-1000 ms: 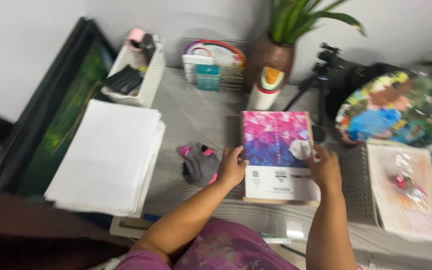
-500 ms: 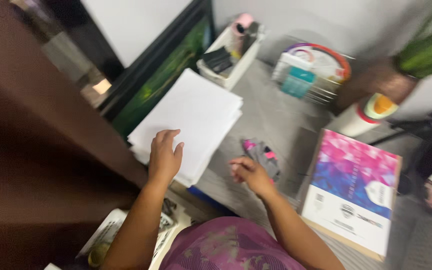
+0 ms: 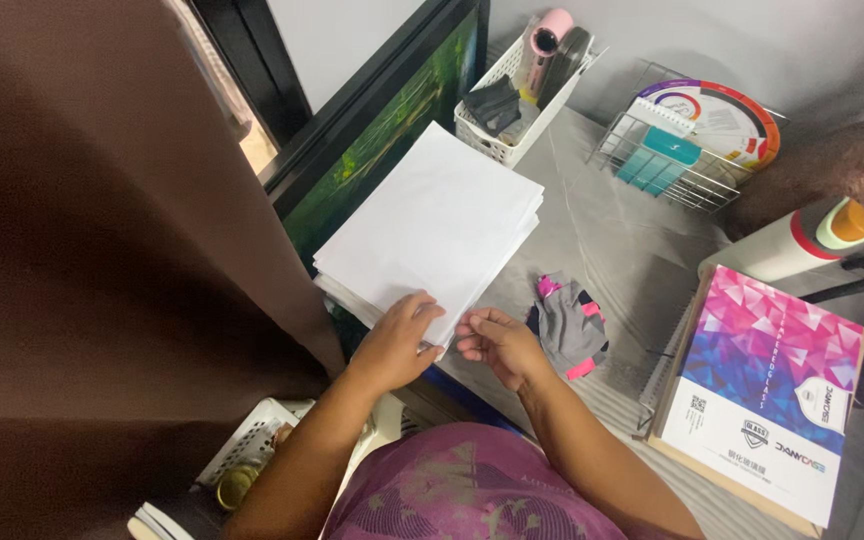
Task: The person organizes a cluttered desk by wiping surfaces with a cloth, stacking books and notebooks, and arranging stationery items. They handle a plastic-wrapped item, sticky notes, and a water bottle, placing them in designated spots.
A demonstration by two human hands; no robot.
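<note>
Bare tabletop (image 3: 592,215) (glove (image 3: 568,323) beside)

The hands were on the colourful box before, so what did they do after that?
Both hands let go of the pink and blue box and moved left to the white paper stack. The left hand now rests on its near corner and the right hand pinches the edge. The box, the grey and pink glove and the stack stayed put.

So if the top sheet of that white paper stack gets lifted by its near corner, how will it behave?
Probably floppy: the paper stack is thin loose sheets. Likely light. Sheets may slide apart, since edges are already fanned where the left hand and right hand meet the corner.
</note>
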